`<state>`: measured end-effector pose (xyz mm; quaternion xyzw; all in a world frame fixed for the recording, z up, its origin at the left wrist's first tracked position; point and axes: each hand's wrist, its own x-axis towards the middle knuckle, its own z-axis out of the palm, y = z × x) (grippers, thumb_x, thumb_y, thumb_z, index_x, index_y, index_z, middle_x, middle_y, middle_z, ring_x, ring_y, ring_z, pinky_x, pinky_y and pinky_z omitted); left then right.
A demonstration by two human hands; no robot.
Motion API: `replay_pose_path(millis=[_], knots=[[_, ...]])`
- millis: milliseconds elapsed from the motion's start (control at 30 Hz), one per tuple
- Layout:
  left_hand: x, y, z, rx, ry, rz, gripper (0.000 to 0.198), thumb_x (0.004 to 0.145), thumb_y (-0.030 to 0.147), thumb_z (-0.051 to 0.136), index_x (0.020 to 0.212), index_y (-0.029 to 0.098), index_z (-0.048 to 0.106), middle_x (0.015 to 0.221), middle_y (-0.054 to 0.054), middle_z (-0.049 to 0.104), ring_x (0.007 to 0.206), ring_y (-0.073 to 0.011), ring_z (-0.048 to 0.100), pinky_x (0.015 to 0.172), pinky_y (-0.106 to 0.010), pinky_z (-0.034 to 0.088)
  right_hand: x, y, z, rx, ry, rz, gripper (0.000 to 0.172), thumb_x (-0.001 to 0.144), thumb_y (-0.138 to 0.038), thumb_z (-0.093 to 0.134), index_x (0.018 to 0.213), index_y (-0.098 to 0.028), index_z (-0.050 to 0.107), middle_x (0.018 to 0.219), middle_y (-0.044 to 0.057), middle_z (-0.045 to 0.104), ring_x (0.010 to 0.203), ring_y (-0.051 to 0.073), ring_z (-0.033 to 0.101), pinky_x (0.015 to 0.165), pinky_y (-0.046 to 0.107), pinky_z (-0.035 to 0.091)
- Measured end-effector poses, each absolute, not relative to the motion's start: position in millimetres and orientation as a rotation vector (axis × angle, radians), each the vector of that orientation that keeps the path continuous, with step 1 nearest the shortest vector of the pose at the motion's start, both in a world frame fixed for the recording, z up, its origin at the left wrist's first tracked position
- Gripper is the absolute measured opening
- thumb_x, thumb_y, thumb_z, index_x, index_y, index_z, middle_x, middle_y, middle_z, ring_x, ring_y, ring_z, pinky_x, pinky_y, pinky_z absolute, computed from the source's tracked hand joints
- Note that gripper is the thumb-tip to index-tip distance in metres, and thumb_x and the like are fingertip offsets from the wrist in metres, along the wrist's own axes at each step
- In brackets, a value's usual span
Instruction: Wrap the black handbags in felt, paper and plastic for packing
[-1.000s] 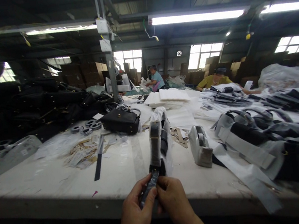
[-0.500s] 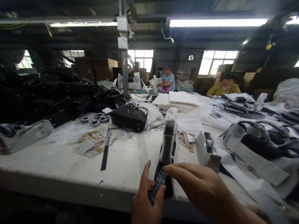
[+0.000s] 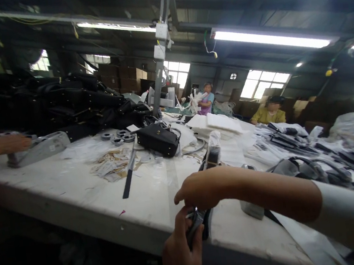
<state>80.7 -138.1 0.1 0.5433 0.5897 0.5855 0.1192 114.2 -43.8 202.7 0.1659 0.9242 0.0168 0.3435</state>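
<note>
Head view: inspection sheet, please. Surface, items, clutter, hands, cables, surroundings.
Surface: white table, pink scrap near the front edge.
Items: dark strap in hand; wrapped dark bundle just beyond it.
Clutter: black handbag, grey rolls, heap of paper tags.
Left hand: fingers around the strap.
Right hand: over the strap, grip unclear.
Cables: hanging cable beside a ceiling light.
Surroundings: two people across the table; another person's hand at far left.
</note>
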Motion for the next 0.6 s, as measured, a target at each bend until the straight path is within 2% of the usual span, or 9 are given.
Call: replay_pose_path(millis=[100, 200, 300, 500, 600], knots=[[84, -138, -3, 1.589, 1.707, 1.759, 0.022, 0.093, 0.032, 0.052, 0.114, 0.031, 0.052, 0.091, 0.002, 0.075, 0.083, -0.0146, 0.074, 0.073, -0.019, 0.054, 96, -30, 194, 0.420, 2.252, -0.085, 0.063, 0.076, 0.003, 0.054, 0.136, -0.014, 0.054, 0.110, 0.009, 0.072, 0.096, 0.021, 0.067, 0.072, 0.027, 0.048], [84, -137, -6, 1.620, 1.687, 1.769, 0.017, 0.093, 0.032, 0.052, 0.110, 0.032, 0.052, 0.092, 0.004, 0.076, 0.083, -0.0133, 0.074, 0.072, -0.017, 0.052, 84, -14, 179, 0.383, 2.173, -0.173, 0.056, 0.072, 0.002, 0.059, 0.123, -0.018, 0.066, 0.085, 0.001, 0.074, 0.081, 0.018, 0.067, 0.068, 0.026, 0.048], [83, -136, -8, 1.639, 1.666, 1.759, 0.012, 0.094, 0.033, 0.051, 0.106, 0.031, 0.052, 0.087, 0.004, 0.076, 0.077, -0.0132, 0.074, 0.069, -0.017, 0.052, 80, -4, 168, 0.378, 2.107, -0.264, 0.041, 0.071, -0.003, 0.066, 0.106, -0.023, 0.074, 0.065, -0.006, 0.067, 0.069, 0.016, 0.065, 0.065, 0.025, 0.048], [85, -133, -14, 1.558, 1.673, 1.761, 0.013, 0.093, 0.040, 0.051, 0.103, 0.032, 0.054, 0.082, 0.005, 0.074, 0.073, -0.0133, 0.074, 0.065, -0.017, 0.051, 81, 2, 167, 0.402, 2.072, -0.489, 0.016, 0.068, -0.003, 0.073, 0.078, -0.016, 0.075, 0.060, -0.006, 0.065, 0.065, 0.014, 0.061, 0.063, 0.023, 0.046], [87, -134, -11, 1.462, 1.650, 1.791, 0.016, 0.092, 0.044, 0.050, 0.101, 0.031, 0.054, 0.082, 0.005, 0.074, 0.073, -0.0135, 0.073, 0.066, -0.018, 0.052, 82, 3, 179, 0.421, 2.159, -0.536, 0.012, 0.071, -0.002, 0.072, 0.074, -0.014, 0.074, 0.065, -0.005, 0.068, 0.068, 0.011, 0.060, 0.066, 0.021, 0.044]])
